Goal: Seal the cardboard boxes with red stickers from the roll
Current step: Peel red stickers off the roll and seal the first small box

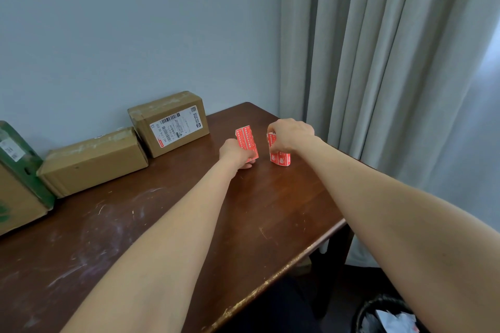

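Sticker roll (280, 157) stood on table (189, 224), right of labelled box (173, 123), gripped from above by right hand (290, 134), fingers curled round its top. Red sticker strip (245, 140) held upright between roll and labelled box, pinched by left hand (234, 153). Plain box (94, 161) and green-edged box (16, 184) lined up left of labelled box, untouched.

I count three cardboard boxes: green-printed box (19, 197), plain box (92, 162), labelled box (169, 123). Two red ones: left sticker bundle (245, 140), right sticker bundle (280, 157). One worktop (189, 224), one bin (364, 311).
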{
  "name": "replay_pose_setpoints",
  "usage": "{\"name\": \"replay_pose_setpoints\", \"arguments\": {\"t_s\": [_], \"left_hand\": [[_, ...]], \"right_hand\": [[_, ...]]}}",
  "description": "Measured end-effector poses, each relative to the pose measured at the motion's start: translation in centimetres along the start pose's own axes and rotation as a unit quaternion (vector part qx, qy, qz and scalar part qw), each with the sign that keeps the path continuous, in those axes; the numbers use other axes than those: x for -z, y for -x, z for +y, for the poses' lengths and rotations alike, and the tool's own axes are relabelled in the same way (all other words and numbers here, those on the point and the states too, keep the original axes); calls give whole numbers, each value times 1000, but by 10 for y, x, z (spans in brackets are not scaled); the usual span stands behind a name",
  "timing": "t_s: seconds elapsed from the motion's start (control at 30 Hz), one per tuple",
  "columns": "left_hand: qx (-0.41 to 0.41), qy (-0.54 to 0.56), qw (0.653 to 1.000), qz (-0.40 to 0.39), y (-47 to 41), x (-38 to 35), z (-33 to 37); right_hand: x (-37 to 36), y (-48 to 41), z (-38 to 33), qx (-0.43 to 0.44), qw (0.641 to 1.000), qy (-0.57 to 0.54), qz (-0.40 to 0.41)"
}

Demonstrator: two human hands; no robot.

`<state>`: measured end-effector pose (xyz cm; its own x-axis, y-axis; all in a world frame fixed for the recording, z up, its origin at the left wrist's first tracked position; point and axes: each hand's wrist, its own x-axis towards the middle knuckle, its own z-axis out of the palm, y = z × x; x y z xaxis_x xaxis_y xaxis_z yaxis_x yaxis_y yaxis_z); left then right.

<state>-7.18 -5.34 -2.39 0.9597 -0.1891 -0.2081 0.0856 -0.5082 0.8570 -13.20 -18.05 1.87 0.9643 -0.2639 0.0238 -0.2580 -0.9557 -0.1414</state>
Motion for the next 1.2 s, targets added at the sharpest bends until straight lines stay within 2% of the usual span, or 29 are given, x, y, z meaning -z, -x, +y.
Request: {"name": "replay_pose_setpoints", "arguments": {"t_s": [0.27,0.77,0.93,1.07,1.2], "left_hand": [[-16,12,1000,-15,4,-11,11],[-38,2,999,-18,13,3,14],[-54,4,998,-16,20,10,18],[-76,2,997,-21,28,21,21],[-87,0,996,-18,36,37,24]], "right_hand": [[6,6,28,-49,999,2,3],[11,13,30,-50,999,-18,-1],[19,24,23,-70,994,-24,75],[29,31,9,-29,982,-78,169],[30,29,-15,28,973,-156,169]]}}
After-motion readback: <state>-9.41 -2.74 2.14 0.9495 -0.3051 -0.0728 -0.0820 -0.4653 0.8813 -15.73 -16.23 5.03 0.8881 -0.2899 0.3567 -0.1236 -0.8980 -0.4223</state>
